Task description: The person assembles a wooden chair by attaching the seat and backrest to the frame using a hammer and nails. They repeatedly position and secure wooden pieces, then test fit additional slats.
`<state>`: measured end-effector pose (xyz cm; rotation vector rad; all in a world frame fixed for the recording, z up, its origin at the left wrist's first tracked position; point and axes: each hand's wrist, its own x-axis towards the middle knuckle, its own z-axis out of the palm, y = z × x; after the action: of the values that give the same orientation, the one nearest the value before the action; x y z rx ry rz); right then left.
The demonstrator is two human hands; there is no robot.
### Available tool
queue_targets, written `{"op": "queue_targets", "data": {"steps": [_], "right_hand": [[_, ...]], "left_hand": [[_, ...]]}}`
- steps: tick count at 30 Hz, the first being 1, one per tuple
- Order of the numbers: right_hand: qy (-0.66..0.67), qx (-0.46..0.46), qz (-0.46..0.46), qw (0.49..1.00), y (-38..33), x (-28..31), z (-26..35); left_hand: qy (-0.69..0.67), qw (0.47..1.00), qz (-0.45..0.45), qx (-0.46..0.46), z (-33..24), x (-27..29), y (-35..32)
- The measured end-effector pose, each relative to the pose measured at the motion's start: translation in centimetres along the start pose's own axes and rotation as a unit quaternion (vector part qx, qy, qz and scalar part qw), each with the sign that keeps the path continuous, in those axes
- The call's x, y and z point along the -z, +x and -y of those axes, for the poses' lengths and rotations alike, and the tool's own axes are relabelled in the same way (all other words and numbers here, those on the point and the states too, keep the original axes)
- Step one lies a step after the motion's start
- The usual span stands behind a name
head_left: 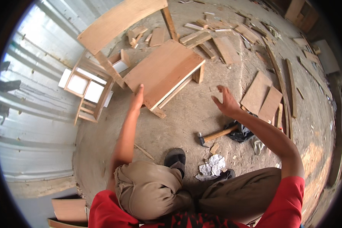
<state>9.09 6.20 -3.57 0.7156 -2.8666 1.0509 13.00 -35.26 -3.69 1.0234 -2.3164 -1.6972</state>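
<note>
A small wooden chair (pixel 166 72) stands before me, with a flat plywood seat and a wide backrest board (pixel 121 23) on two posts. My left hand (pixel 138 99) grips the near left edge of the seat, its thumb at the top edge and its other fingers mostly hidden. Away to the right, my right hand (pixel 228 102) hangs in the air over the floor with its fingers apart, holding nothing. Below it on the floor lies a hammer (pixel 218 134) with a wooden handle, its handle end by a dark plastic bag (pixel 240 133).
Crumpled silvery paper (pixel 212 166) lies by my feet. Plywood pieces (pixel 257 93) and long wood strips (pixel 288 87) lie at right, with scattered offcuts (pixel 201 38) farther back. A wooden frame (pixel 88 87) stands by the corrugated metal wall (pixel 34 102) at left.
</note>
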Motion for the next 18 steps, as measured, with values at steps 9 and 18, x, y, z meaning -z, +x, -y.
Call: {"op": "queue_targets", "data": {"steps": [9,18], "right_hand": [[-0.266,0.161,0.318,0.896,-13.7,-0.9,-6.0],[-0.397,0.329,0.185,0.836,-14.0,-4.8,-9.8]], "left_hand": [[0.470,0.832,0.184,-0.230,-15.7,-2.8,-13.4],[0.645,0.484,0.438,-0.398,-17.9,-12.4,-13.7]]}}
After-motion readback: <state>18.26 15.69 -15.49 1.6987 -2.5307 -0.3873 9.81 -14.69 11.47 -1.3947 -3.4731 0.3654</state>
